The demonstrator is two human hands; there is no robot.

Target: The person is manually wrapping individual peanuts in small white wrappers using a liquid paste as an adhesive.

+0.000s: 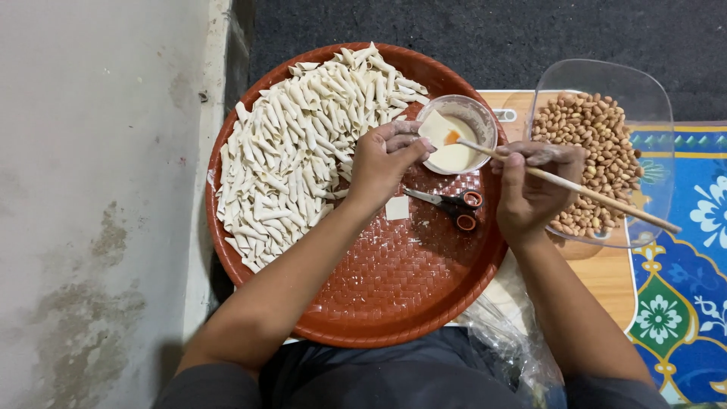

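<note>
- Left hand: fingers pinched together on a small pale dough square, held at the near-left rim of the small bowl.
- Right hand: closed around a thin wooden stick, gripped toward its front half; the tip reaches into the bowl, the long end trails out to the right over the clear container.
- Dough square: judged thin, soft and floppy, likely to tear or stick; best held lightly by one edge or corner, as it is here.
- Small bowl: glass, holds a creamy white paste with an orange spot; stands on the upper right of the tray.
- Scissors: orange-ringed handles, lying closed on the tray just below the bowl, between the two hands.
- Spare dough square: flat on the tray, beside the left wrist.
- Rolled dough pieces: a large heap of pale tubes filling the tray's left and top.
- Woven-pattern brown round tray: bears all the above.
- Clear container: holds peanuts, right of the tray, on a wooden board.
- Patterned blue mat: far right.
</note>
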